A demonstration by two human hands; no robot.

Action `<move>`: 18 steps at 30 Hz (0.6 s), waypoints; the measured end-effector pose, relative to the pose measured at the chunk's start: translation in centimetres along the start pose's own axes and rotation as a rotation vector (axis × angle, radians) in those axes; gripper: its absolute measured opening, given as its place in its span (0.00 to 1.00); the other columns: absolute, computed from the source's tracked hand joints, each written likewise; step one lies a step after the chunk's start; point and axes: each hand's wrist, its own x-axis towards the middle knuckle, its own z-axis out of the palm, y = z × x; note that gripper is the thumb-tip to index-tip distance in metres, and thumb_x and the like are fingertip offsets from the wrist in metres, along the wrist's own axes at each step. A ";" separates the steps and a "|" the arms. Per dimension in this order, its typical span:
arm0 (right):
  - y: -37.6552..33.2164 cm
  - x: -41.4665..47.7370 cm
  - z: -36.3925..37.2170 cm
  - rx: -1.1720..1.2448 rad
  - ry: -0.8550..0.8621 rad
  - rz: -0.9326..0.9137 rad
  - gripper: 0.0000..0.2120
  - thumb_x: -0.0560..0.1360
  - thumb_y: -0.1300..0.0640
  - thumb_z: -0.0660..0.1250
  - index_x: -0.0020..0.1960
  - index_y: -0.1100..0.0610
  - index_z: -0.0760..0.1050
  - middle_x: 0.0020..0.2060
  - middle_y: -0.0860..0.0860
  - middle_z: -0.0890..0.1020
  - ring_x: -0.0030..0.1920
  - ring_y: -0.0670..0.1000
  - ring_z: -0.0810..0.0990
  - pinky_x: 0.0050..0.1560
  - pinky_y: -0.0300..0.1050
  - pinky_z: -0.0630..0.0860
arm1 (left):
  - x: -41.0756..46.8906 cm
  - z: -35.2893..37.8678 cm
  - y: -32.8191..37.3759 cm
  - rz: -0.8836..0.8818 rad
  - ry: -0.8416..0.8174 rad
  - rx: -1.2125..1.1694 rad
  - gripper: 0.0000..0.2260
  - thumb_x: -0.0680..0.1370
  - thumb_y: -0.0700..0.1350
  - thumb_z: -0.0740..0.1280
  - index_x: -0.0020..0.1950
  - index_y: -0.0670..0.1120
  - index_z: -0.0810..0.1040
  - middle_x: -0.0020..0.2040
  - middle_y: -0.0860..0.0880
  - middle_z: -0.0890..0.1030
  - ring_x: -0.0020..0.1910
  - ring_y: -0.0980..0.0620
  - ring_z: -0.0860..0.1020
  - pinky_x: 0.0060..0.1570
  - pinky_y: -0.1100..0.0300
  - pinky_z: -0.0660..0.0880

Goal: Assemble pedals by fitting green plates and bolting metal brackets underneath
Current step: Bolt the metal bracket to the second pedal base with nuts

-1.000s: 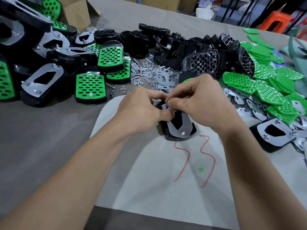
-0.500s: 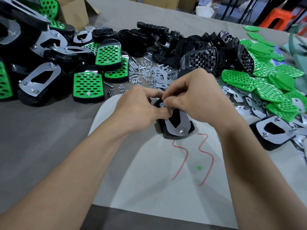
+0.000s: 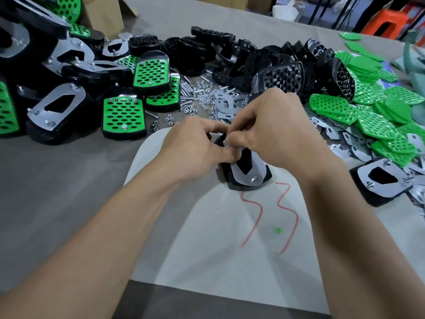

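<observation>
My left hand (image 3: pixel 195 153) and right hand (image 3: pixel 276 134) are bare; my left forearm (image 3: pixel 115 226), at seven o'clock, and right forearm (image 3: pixel 345 215), at five o'clock, bare too.

black pedal (image 3: pixel 246 184) | underside up | metal bracket (image 3: pixel 257 168) on top | 1 bolt (image 3: pixel 254 179)

Left hand (image 3: pixel 195 149), right hand (image 3: pixel 276 127) curled, fingertips meeting in pinch
</observation>
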 end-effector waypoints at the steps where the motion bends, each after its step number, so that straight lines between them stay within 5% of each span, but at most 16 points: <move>1: 0.0 0.0 0.0 0.009 0.004 0.016 0.05 0.66 0.57 0.79 0.34 0.47 0.86 0.26 0.45 0.82 0.30 0.43 0.81 0.27 0.28 0.70 | 0.0 0.0 -0.1 0.002 -0.003 0.002 0.15 0.62 0.58 0.78 0.49 0.66 0.85 0.24 0.58 0.73 0.25 0.58 0.69 0.30 0.58 0.62; 12: 0.0 -0.1 0.2 -0.032 0.009 0.073 0.09 0.67 0.50 0.78 0.31 0.51 0.82 0.24 0.50 0.80 0.25 0.47 0.76 0.21 0.35 0.68 | 0.0 0.1 -0.1 -0.002 -0.001 -0.025 0.18 0.60 0.58 0.77 0.49 0.66 0.85 0.25 0.59 0.75 0.26 0.59 0.71 0.33 0.59 0.64; 18: -0.3 -0.2 0.4 -0.050 0.015 0.058 0.04 0.68 0.53 0.76 0.35 0.48 0.85 0.28 0.48 0.83 0.31 0.46 0.81 0.31 0.44 0.79 | -0.1 0.0 0.0 0.011 0.005 -0.007 0.18 0.61 0.59 0.77 0.49 0.65 0.85 0.25 0.57 0.73 0.27 0.57 0.70 0.32 0.58 0.63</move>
